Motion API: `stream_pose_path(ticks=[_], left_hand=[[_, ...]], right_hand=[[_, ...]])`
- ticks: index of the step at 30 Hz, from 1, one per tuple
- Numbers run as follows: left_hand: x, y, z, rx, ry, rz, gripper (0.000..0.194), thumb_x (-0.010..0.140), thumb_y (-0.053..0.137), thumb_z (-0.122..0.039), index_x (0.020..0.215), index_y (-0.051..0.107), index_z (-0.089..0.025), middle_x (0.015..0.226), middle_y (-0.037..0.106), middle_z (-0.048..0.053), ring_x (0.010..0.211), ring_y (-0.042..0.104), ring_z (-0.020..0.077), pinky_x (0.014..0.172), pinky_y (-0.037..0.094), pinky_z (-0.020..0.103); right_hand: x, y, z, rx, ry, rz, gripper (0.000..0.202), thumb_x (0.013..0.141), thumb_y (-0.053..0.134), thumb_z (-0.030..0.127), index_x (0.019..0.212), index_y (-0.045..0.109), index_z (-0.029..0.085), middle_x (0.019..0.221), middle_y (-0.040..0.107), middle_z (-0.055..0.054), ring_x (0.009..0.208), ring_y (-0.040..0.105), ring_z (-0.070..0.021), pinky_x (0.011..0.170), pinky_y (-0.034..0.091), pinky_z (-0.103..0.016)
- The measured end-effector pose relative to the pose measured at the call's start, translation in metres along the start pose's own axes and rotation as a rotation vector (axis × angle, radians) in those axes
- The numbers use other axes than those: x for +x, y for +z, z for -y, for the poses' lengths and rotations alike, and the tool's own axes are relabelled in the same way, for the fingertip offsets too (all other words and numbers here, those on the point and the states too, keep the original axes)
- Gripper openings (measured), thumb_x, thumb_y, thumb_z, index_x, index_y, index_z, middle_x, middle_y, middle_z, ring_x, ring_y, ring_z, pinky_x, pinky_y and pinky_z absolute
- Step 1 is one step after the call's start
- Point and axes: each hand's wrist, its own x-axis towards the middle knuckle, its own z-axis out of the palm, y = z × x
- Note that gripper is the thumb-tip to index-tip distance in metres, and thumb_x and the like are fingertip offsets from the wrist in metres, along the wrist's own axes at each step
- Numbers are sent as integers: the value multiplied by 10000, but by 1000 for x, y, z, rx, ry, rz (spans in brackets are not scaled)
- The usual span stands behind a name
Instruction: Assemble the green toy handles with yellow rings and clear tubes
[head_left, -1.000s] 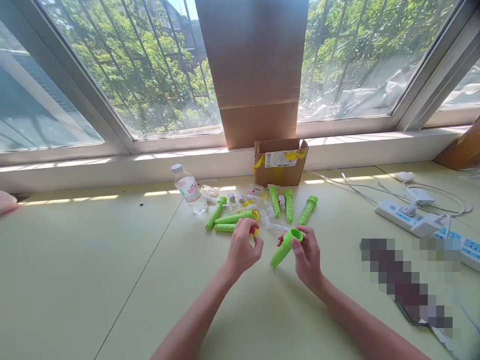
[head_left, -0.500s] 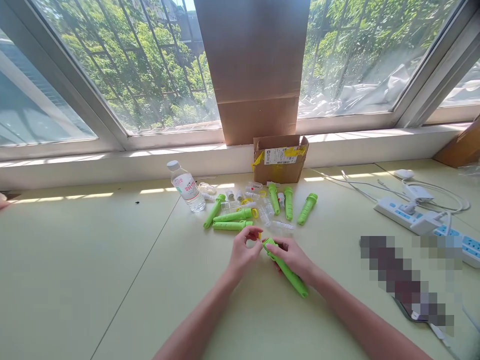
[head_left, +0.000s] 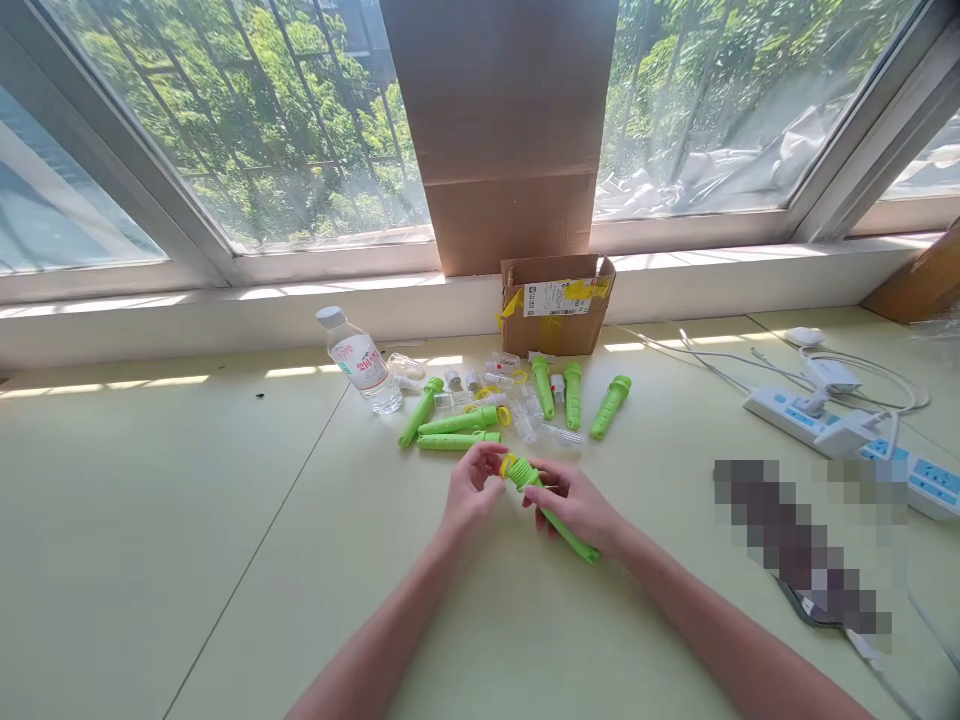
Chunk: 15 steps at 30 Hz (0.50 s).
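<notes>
Beyond stand bottle and carton; left grip pinches yellow ring, right grip green tube.

At the lower centre of your frame, your left hand has a ring at the upper-left end of the tube in your right hand. Behind them, mid-frame on the table, lie other tubes, between the bottle to the left and the power strip to the right; the carton stands behind.

smooth plastic tube in hand, clear glossy plastic bottle, matt cardboard box
</notes>
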Motion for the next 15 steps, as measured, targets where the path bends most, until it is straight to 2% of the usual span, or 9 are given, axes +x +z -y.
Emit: stream_pose_path(ticks=[4, 8, 13, 15], left_hand=[[-1, 2, 1, -127, -89, 9, 281, 634, 554, -105, 904, 563, -179, 794, 577, 1, 744, 534, 129, 682, 423, 238], [-3, 5, -1, -127, -152, -7, 230, 636, 576, -133, 864, 577, -169, 816, 605, 16, 782, 570, 147, 710, 442, 250], [-5, 10, -7, -95, -148, -24, 252, 633, 563, -142, 879, 607, -171, 857, 635, 25, 827, 598, 167, 752, 456, 270], [-6, 12, -9, -96, -136, -17, 268, 635, 581, -153, 900, 614, -174, 895, 643, 30, 873, 603, 178, 786, 457, 281]], right_hand=[[-1, -2, -1, -74, -19, 28, 458, 839, 542, 413, 1263, 521, 240, 735, 544, 10, 462, 521, -93, 388, 424, -222], [-1, -3, -2, -113, -28, 23, 459, 836, 549, 394, 1266, 525, 234, 725, 542, 13, 456, 505, -88, 380, 414, -213], [0, -2, -3, -116, -56, 25, 448, 833, 551, 378, 1251, 532, 220, 709, 533, 18, 467, 512, -93, 381, 415, -210], [0, -1, -5, -103, -39, -7, 505, 819, 569, 376, 1293, 479, 227, 703, 528, 24, 460, 515, -97, 372, 412, -210]])
